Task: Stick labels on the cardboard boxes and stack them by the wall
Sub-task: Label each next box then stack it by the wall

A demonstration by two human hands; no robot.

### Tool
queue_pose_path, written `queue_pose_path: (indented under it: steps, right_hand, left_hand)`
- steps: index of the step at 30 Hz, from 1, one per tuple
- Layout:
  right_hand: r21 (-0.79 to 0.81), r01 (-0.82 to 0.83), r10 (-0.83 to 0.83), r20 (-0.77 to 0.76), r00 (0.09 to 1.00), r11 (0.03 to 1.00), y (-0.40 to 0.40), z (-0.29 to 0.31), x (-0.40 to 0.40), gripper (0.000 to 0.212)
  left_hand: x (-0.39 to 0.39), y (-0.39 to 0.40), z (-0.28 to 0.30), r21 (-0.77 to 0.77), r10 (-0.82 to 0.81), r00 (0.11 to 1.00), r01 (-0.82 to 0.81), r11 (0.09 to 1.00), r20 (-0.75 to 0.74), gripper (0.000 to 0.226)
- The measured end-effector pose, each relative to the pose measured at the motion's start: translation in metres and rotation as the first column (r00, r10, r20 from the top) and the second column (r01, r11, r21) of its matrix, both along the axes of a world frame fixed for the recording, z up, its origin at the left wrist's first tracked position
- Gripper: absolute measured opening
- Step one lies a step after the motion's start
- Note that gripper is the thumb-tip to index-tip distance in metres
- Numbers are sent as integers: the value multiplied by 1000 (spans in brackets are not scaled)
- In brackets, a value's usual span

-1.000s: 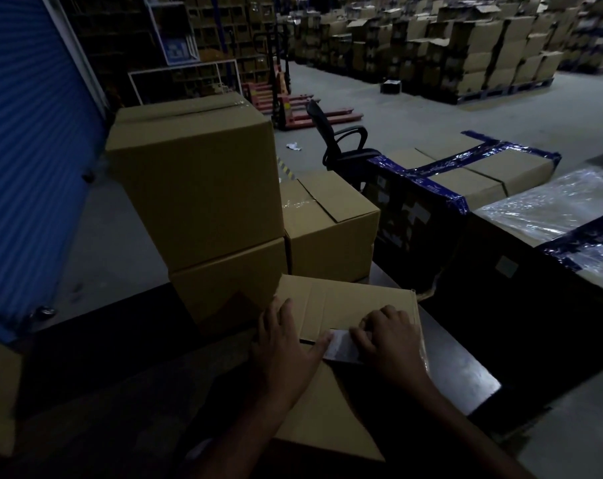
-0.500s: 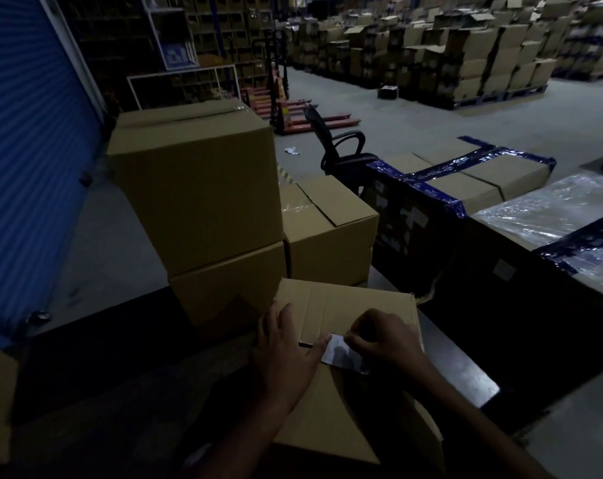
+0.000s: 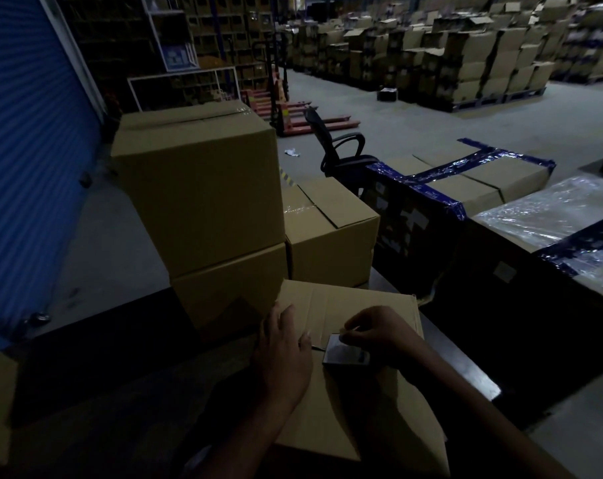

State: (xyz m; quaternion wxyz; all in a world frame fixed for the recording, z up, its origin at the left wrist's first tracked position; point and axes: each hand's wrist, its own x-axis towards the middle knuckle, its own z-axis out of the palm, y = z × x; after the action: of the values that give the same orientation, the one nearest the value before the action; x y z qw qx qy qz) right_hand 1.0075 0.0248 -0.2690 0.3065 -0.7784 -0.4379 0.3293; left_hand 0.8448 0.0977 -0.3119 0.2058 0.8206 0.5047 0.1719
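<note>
A brown cardboard box (image 3: 348,305) lies in front of me on a dark table, its top flaps shut. My left hand (image 3: 284,354) rests flat on the box top with the fingers spread. My right hand (image 3: 379,331) pinches the far edge of a label (image 3: 345,354), which is lifted off the box and looks dark on the side facing me. Beyond stand two stacked boxes (image 3: 203,188) and a lower taped box (image 3: 331,233) to their right.
A blue roller shutter (image 3: 27,167) fills the left. A black office chair (image 3: 341,150) and a red pallet jack (image 3: 293,115) stand on the grey floor. Blue-taped cartons (image 3: 465,181) and a film-wrapped pallet (image 3: 552,216) sit at right. Box pallets line the back.
My right hand has curled and peeled the label up from the box top, tilting it so its dark side shows. My left hand has stayed pressed on the box.
</note>
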Motion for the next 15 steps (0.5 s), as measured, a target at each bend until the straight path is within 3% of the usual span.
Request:
queue_pose_path:
  steps: [6, 15]
  right_hand:
    - [-20, -25, 25, -17, 1000, 999, 0, 1, -3, 14]
    - [173, 43, -16, -155, 988, 984, -11, -3, -9, 11]
  left_hand:
    - [-2, 1, -2, 42, -8, 1000, 7, 999, 16, 47]
    - [-2, 11, 1, -3, -39, 995, 40, 999, 92, 47]
